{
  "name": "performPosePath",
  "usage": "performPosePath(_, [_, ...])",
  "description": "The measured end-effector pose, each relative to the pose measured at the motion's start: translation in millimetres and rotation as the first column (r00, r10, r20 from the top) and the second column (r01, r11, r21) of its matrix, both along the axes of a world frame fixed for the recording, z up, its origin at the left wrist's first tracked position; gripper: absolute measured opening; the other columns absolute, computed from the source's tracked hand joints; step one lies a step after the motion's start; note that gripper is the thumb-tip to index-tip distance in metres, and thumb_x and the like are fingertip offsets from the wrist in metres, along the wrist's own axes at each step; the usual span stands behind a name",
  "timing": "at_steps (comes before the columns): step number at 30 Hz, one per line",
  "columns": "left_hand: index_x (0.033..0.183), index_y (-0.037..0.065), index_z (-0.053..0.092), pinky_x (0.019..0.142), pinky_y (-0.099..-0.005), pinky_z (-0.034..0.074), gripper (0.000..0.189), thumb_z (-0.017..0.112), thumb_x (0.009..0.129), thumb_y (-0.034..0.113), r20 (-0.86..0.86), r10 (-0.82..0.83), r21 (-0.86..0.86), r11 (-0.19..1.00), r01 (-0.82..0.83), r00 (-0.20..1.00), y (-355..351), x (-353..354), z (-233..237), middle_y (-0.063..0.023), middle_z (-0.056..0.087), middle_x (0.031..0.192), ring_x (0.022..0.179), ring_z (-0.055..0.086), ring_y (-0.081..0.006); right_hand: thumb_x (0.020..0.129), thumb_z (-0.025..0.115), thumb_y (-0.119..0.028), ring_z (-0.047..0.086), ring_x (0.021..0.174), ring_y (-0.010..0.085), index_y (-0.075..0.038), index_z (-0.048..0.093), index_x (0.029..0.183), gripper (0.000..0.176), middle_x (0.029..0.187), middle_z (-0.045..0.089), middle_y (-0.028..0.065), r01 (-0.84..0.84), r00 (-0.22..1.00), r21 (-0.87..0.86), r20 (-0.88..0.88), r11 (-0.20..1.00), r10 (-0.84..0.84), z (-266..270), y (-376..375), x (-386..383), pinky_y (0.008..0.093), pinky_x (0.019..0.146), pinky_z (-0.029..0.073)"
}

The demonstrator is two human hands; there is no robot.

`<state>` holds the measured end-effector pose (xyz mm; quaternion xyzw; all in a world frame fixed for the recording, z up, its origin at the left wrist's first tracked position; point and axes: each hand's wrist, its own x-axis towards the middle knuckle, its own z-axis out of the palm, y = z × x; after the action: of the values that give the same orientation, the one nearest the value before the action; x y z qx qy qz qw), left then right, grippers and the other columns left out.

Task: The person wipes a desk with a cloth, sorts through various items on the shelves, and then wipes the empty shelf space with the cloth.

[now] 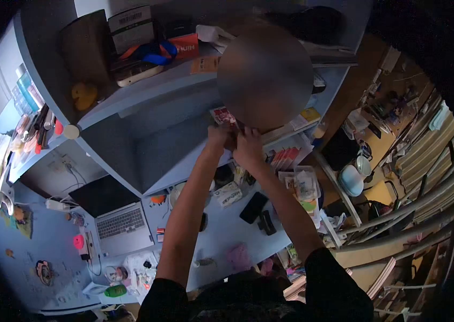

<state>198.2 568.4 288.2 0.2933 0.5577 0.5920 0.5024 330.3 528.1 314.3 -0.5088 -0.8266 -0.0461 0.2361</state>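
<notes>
Both arms reach forward into the lower shelf compartment [168, 134] of the grey-blue unit. My left hand [218, 137] is closed, its fingers curled at the near edge of a red and white packet [222, 115]. Right beside it, my right hand [249, 147] is closed too, fingers bent toward the left hand. A small dark brown thing shows between the two hands; what it is I cannot tell. A blurred round patch [264, 78] hides the shelf just beyond my right hand.
On the desk below stand an open laptop [121, 221], a white tissue pack [228, 194] and a black phone [253, 207]. A clear plastic box [306, 185] with items is at the right. Above, the upper shelf holds a yellow rubber duck [83, 96] and boxes.
</notes>
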Motion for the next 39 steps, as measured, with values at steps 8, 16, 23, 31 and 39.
performPosePath(8, [0.099,0.002,0.062,0.067,-0.0397,0.049,0.044,0.08,0.066,0.026,-0.483,0.117,0.142,0.988,-0.054,0.868,30,-18,-38,-0.0135,0.066,0.09,0.079,0.063,-0.0252,0.083,0.056,-0.011,0.051,0.102,0.0389,0.003,0.052,0.116,0.036,0.109,0.053,0.0214,-0.05,0.974,0.235,-0.202,0.971,0.099,22,4,1,0.0473,0.09,0.042])
performPosePath(16, [0.099,0.003,0.063,0.073,-0.0424,0.049,0.045,0.078,0.065,0.027,-0.527,0.211,0.351,0.936,-0.015,0.823,25,-16,-41,-0.0178,0.067,0.091,0.086,0.065,-0.0344,0.087,0.054,-0.014,0.045,0.113,0.0421,0.008,0.046,0.123,0.043,0.123,0.044,0.0278,0.116,0.991,-0.131,-0.057,0.985,-0.124,12,15,-10,0.0532,0.093,0.04])
performPosePath(23, [0.093,-0.001,0.064,0.062,-0.0427,0.047,0.03,0.067,0.08,0.026,-0.464,0.051,0.107,0.994,-0.001,0.885,-18,-10,6,-0.0153,0.066,0.081,0.075,0.064,-0.0272,0.083,0.057,-0.013,0.047,0.106,0.0442,0.011,0.046,0.12,0.046,0.119,0.046,0.0268,0.088,0.993,-0.02,-0.079,0.996,-0.09,-8,17,-17,0.0529,0.09,0.039])
performPosePath(31, [0.095,0.0,0.065,0.06,-0.0405,0.047,0.018,0.065,0.083,0.013,0.107,-0.121,0.202,0.975,0.098,0.987,-23,-15,4,-0.014,0.065,0.092,0.075,0.063,-0.0247,0.083,0.06,-0.019,0.046,0.109,0.0416,0.008,0.042,0.126,0.054,0.124,0.044,0.0245,0.003,0.997,-0.312,-0.078,0.95,-0.029,2,-11,-45,0.0527,0.098,0.035])
performPosePath(39, [0.103,0.001,0.063,0.063,-0.0379,0.051,0.022,0.063,0.088,0.017,0.241,-0.101,0.186,0.981,0.056,0.965,-21,-23,0,-0.0102,0.063,0.091,0.077,0.062,-0.0227,0.084,0.057,-0.015,0.05,0.106,0.0404,0.004,0.041,0.131,0.053,0.133,0.041,0.0193,0.013,0.99,-0.157,-0.136,0.987,-0.035,6,-34,-43,0.0527,0.096,0.037])
